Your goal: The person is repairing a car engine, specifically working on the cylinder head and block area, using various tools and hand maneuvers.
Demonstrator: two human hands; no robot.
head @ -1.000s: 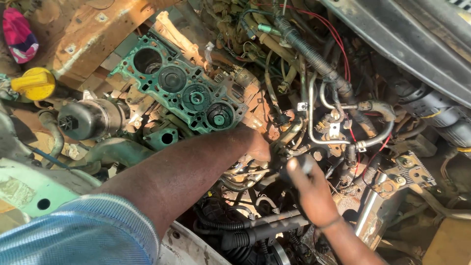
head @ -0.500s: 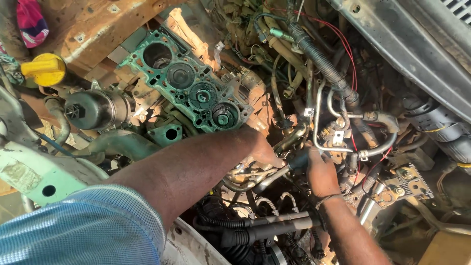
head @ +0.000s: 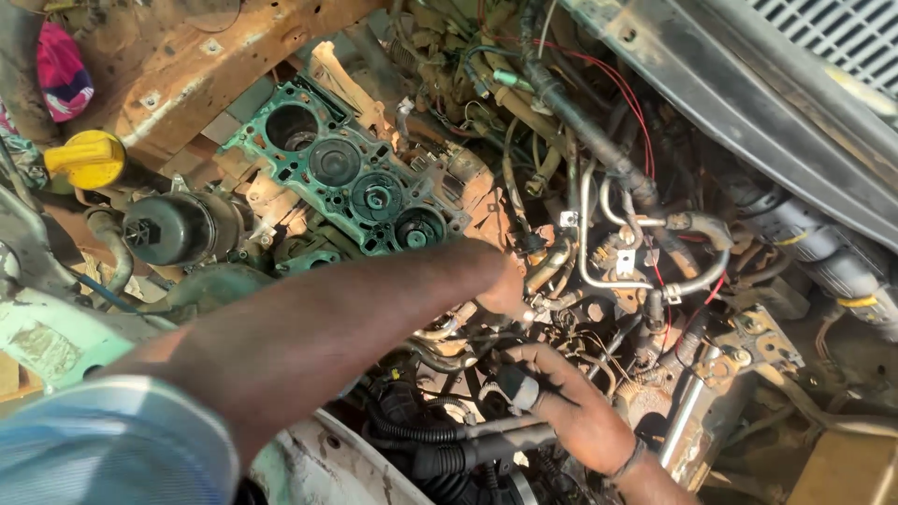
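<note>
A: What are the 2 hands doing?
B: Right hand, fingers clamped on a black connector, near centre. Left hand is reaching among metal pipes; its fingers are hidden, so I cannot tell.

I see green head gasket with round bores lying on engine block, upper left. Yellow cap at far left, pink cloth above it. Dark cylindrical filter below cap. Grille top right.
</note>
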